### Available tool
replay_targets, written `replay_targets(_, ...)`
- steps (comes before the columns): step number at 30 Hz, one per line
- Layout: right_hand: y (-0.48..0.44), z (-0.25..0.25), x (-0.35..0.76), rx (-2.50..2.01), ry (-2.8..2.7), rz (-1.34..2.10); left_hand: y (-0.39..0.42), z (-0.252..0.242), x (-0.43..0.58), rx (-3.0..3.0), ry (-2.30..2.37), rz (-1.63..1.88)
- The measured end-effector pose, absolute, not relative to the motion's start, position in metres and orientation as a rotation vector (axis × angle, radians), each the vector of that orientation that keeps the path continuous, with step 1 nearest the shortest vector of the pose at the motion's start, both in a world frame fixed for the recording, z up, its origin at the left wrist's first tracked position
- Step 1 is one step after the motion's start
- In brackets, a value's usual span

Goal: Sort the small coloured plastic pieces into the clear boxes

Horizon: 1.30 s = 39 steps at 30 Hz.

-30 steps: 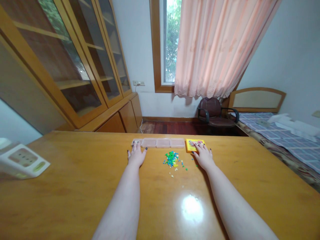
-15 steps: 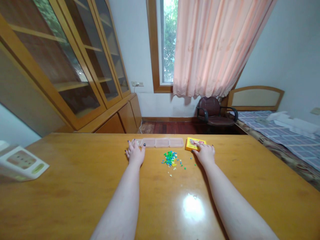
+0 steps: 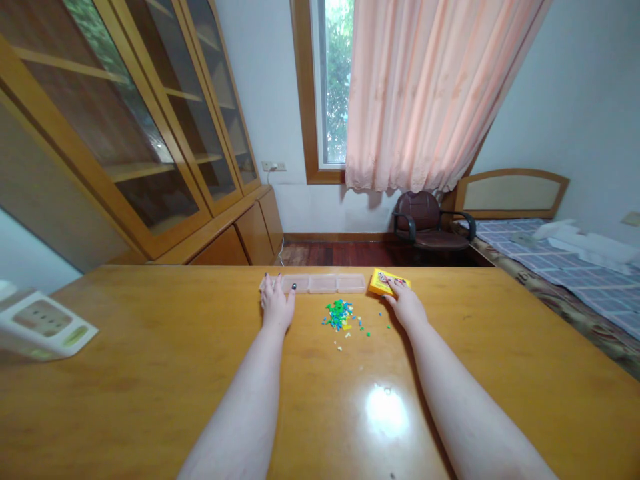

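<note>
My left hand (image 3: pixel 277 308) rests over the left end of a clear plastic tray (image 3: pixel 323 284) with several compartments. Its fingers are stretched and apart, with the thumb at the near side of the tray. To the right lies a small yellow box (image 3: pixel 379 283) with printing on top, set at a slant. My right hand (image 3: pixel 407 307) has its fingers on the box top and its thumb at the near edge, holding it against the table. Between the hands is a loose pile of tiny green, blue, yellow and white pieces (image 3: pixel 339 313), with several strays around it.
The wooden table (image 3: pixel 150 400) ends just beyond the tray. A white device (image 3: pixel 53 327) stands at its left edge. Beyond are a glass-doored cabinet (image 3: pixel 195 160), a dark red armchair (image 3: pixel 425 223) and a bed (image 3: pixel 550 267) on the right.
My left hand has shifted slightly right along the tray, its fingers now pointing more straight ahead. The yellow box has turned a little under my right hand. The pile looks unchanged.
</note>
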State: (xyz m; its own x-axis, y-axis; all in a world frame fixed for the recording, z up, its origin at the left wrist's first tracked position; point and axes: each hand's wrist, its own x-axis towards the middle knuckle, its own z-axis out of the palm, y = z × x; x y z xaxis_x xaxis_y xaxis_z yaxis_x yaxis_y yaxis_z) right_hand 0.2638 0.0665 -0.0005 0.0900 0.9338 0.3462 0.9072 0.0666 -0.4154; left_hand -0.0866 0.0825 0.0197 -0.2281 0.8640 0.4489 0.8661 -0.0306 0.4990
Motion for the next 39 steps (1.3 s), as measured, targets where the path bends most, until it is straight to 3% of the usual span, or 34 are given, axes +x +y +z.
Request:
replay_targets(7, 0.058, 0.009, 0.247, -1.679, -1.607, 0.038, 0.082, 0.02, -0.077, -2.254, -1.935, -1.423)
replay_targets(13, 0.038, 0.018, 0.202, -1.332, -1.749, 0.059, 0.057, 0.013, -0.021, -3.056, -1.771, -2.124)
replay_targets(19, 0.025, 0.017, 0.176, -1.113, -1.975, 0.143, 0.038, 0.025, 0.0, -3.047, -1.585, -2.523)
replay_targets(25, 0.02, 0.021, 0.177, -1.095, -2.038, 0.181, 0.039, 0.024, -0.005, -2.982, -1.661, -2.283)
replay_targets(34, 0.018, 0.028, 0.179, -1.013, -2.055, 0.101, 0.03, 0.033, -0.008, -2.935, -1.554, -2.187)
replay_targets(39, 0.021, 0.025, 0.182, -1.204, -1.953, 0.087, 0.034, 0.029, -0.012, -2.897, -1.579, -2.071)
